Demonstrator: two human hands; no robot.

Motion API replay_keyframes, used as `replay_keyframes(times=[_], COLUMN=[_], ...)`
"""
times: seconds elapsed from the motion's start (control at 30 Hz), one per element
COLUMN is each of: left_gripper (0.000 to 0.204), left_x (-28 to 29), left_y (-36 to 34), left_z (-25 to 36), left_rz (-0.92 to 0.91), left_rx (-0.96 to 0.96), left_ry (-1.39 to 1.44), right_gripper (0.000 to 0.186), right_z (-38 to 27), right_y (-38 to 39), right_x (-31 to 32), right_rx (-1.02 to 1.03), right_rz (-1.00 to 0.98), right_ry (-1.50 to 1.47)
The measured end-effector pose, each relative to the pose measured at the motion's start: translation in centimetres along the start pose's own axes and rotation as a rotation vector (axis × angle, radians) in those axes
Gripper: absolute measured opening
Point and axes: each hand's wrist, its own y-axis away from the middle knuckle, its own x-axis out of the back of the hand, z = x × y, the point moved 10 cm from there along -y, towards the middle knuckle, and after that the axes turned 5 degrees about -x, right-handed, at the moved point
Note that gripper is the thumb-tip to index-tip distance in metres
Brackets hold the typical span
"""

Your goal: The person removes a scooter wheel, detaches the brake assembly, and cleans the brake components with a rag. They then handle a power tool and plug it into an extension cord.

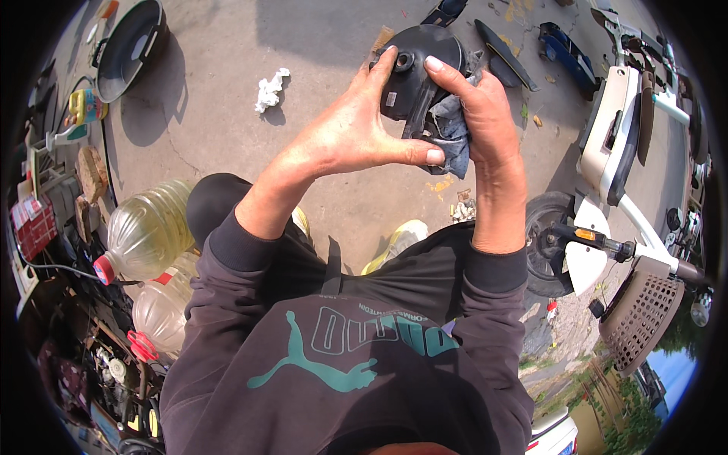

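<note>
A black round part (410, 87) with a central bore, a small label and a short arm is held up above the pavement. My left hand (356, 129) grips it from the left, fingertips near the bore at the top and thumb low across the arm's end. My right hand (489, 117) holds its right side together with a crumpled grey-blue cloth (447, 133), thumb on the part's upper edge. The cloth hides some of the part and of my right fingers.
Around me are a black basin (132, 57), crumpled white paper (270, 91), large plastic bottles (148, 224), a yellow jug (85, 106), loose dark panels (506, 54) and clutter at left. A white scooter (607, 136) with a front basket (638, 318) lines the right side.
</note>
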Motion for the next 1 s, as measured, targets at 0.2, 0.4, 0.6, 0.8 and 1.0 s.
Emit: replay_keyframes(times=[0.2,0.4,0.6,0.8,1.0], left_gripper=[0.125,0.121,0.119,0.115,0.114], left_x=[0.2,0.2,0.3,1.0,3.0], left_y=[0.1,0.2,-0.1,-0.2,-0.2], left_z=[0.1,0.1,0.0,1.6,1.4], left_rz=[-0.012,-0.015,0.040,0.090,0.224], left_rx=[0.031,0.145,0.062,-0.010,0.030], left_ry=[0.055,0.286,0.295,0.309,0.217], right_gripper=[0.037,0.045,0.045,0.046,0.036], right_z=[-0.6,-1.2,-2.0,-3.0,-2.7], right_y=[0.0,0.4,0.8,1.5,1.4], right_x=[0.5,1.2,0.9,0.8,3.8], right_rx=[0.001,-0.013,0.007,0.079,0.045], right_rz=[-0.013,-0.002,-0.043,-0.059,0.169], right_ry=[0.097,0.082,0.032,-0.005,-0.131])
